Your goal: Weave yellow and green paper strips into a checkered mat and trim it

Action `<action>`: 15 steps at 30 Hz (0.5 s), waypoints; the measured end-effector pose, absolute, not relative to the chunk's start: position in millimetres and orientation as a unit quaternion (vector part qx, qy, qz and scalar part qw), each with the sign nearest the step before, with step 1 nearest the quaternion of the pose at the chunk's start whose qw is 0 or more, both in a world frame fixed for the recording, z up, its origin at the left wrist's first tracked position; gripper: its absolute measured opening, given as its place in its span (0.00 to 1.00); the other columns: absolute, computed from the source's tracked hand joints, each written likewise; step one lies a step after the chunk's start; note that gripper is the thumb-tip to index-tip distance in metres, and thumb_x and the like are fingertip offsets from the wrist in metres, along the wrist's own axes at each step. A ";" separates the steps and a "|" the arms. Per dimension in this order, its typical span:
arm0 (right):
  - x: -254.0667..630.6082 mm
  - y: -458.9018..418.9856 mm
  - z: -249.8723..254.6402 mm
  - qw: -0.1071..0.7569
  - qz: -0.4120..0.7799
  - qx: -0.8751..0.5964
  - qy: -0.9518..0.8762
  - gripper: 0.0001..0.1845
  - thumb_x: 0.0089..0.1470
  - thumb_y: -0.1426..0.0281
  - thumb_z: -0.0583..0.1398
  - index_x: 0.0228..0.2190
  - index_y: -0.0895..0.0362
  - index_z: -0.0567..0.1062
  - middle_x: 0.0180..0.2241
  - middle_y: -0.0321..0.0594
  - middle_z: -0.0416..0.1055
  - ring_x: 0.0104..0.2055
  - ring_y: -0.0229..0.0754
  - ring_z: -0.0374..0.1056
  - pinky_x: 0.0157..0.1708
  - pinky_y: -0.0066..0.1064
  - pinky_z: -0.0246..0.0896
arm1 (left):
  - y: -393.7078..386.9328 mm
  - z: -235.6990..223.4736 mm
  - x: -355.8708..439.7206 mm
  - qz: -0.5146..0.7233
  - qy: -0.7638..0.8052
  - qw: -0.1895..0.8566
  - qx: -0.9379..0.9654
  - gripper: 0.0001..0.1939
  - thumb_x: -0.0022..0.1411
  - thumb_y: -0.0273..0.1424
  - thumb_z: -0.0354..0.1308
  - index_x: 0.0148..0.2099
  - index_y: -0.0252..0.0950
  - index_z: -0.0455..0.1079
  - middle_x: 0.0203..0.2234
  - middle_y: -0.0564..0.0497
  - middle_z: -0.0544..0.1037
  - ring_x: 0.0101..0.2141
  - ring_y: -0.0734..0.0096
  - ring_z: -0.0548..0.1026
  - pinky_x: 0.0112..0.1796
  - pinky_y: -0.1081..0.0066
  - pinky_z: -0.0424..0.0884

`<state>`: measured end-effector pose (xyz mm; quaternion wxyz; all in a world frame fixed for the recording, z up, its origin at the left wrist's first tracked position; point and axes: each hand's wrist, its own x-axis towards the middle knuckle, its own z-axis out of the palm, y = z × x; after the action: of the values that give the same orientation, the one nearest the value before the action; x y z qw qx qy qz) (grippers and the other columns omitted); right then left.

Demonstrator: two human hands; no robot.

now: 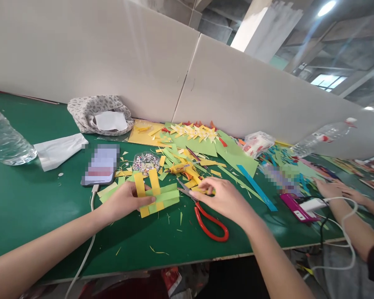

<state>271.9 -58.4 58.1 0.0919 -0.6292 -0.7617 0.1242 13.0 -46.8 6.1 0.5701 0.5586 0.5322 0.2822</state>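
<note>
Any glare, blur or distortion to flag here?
Head view: ceiling lamp blown out, bluish streak beneath; pale streaks across the partition, whose top edge slants; blocky pixelation over the phone; the scissors look reasonably clear.

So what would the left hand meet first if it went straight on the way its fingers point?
Likely the scissors, just beyond the paper strips held by the left hand; their relative height is unclear.
</note>
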 end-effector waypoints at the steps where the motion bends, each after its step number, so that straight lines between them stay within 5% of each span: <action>1: 262.9 -58.4 53.6 0.138 0.150 -0.624 -0.754 0.20 0.48 0.51 0.55 0.30 0.55 0.72 0.30 0.40 0.72 0.31 0.42 0.68 0.29 0.32 0.60 | -46.9 3.0 12.7 0.277 0.529 0.561 0.574 0.14 0.44 0.40 0.65 0.30 0.36 0.72 0.15 0.58 0.68 0.17 0.75 0.66 0.18 0.77 0.58; 6: 225.0 -58.0 24.3 0.215 0.277 -0.579 -0.736 0.18 0.47 0.54 0.58 0.25 0.56 0.69 0.25 0.36 0.69 0.27 0.36 0.65 0.26 0.27 0.61 | -45.9 -11.8 10.4 0.287 0.524 0.509 0.619 0.21 0.43 0.41 0.65 0.39 0.38 0.70 0.14 0.59 0.65 0.16 0.74 0.65 0.16 0.77 0.55; 9: 219.1 -56.7 14.6 0.231 0.310 -0.571 -0.724 0.16 0.46 0.56 0.60 0.22 0.57 0.68 0.23 0.36 0.69 0.25 0.35 0.64 0.26 0.27 0.60 | -45.0 -12.3 10.0 0.302 0.508 0.485 0.645 0.26 0.44 0.41 0.64 0.46 0.39 0.66 0.25 0.53 0.74 0.24 0.68 0.73 0.21 0.75 0.64; 12: 221.1 -54.3 11.2 0.244 0.314 -0.573 -0.716 0.16 0.44 0.57 0.62 0.22 0.57 0.69 0.23 0.35 0.69 0.25 0.35 0.63 0.25 0.26 0.60 | -44.8 -6.8 9.5 0.389 0.507 0.316 0.701 0.33 0.47 0.37 0.62 0.55 0.40 0.56 0.49 0.44 0.67 0.46 0.58 0.69 0.39 0.65 0.69; 15: 222.7 -51.4 9.6 0.249 0.310 -0.571 -0.718 0.16 0.44 0.56 0.61 0.25 0.57 0.69 0.23 0.35 0.68 0.25 0.35 0.63 0.25 0.27 0.59 | -46.0 -3.8 9.1 0.406 0.479 0.149 0.764 0.26 0.53 0.33 0.57 0.54 0.39 0.55 0.48 0.43 0.65 0.49 0.56 0.64 0.45 0.60 0.64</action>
<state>222.7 -51.4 9.6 0.2488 -0.5714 -0.7180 0.3099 9.1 -46.0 -3.8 0.1489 0.7640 0.4790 0.4057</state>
